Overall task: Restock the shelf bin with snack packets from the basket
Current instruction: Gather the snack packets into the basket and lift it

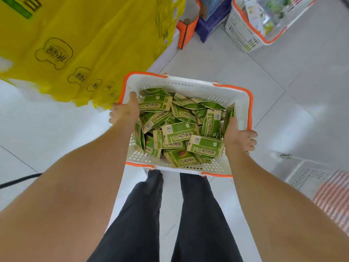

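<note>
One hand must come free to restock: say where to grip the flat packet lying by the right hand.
I'd come from above with the right hand. That packet lies flat atop the heap in the basket, so pinch its exposed barcode end across the short edge.

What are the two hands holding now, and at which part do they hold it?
Both hold the white basket of green snack packets: the left hand grips its left rim, the right hand its right rim.

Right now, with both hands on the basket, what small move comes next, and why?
Probably set the basket down: the left hand and right hand both grip its rim, so neither is free to lift the green packets.
</note>
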The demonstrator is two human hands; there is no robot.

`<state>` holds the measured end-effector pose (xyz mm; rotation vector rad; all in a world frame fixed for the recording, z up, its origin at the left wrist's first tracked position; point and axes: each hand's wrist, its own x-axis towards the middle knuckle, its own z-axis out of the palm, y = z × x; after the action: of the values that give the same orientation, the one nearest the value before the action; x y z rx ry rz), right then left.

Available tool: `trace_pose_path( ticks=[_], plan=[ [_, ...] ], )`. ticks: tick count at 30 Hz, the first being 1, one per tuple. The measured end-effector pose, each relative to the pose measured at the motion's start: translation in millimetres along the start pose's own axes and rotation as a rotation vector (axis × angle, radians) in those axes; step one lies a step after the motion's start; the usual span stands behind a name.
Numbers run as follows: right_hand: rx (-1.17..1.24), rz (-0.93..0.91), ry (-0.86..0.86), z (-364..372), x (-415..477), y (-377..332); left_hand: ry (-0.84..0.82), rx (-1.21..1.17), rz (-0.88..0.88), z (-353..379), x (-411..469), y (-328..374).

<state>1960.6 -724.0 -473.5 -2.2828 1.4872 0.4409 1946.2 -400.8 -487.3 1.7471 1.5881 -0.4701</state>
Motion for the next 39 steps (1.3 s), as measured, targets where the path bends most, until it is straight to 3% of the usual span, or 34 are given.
trace_pose_path(
  ticks=[10, 17, 26, 39],
  plan=[
    [0.307, 0.353, -0.009, -132, -110, 105, -0.01, 0.161, 0.328, -80, -132, 45],
    [0.512, 0.578, -0.007, -200, -184, 205, -0.102, 0.371, 0.516, -105, -217, 29],
    [0.742, 0.835, 0.072, -229, -301, 373, -0.139, 0.775, 0.922, -118, -362, -72],
    [1.045, 1.29, 0.344, -218, -500, 595, -0.429, 1.241, 1.452, -94, -510, -294]
  ],
)
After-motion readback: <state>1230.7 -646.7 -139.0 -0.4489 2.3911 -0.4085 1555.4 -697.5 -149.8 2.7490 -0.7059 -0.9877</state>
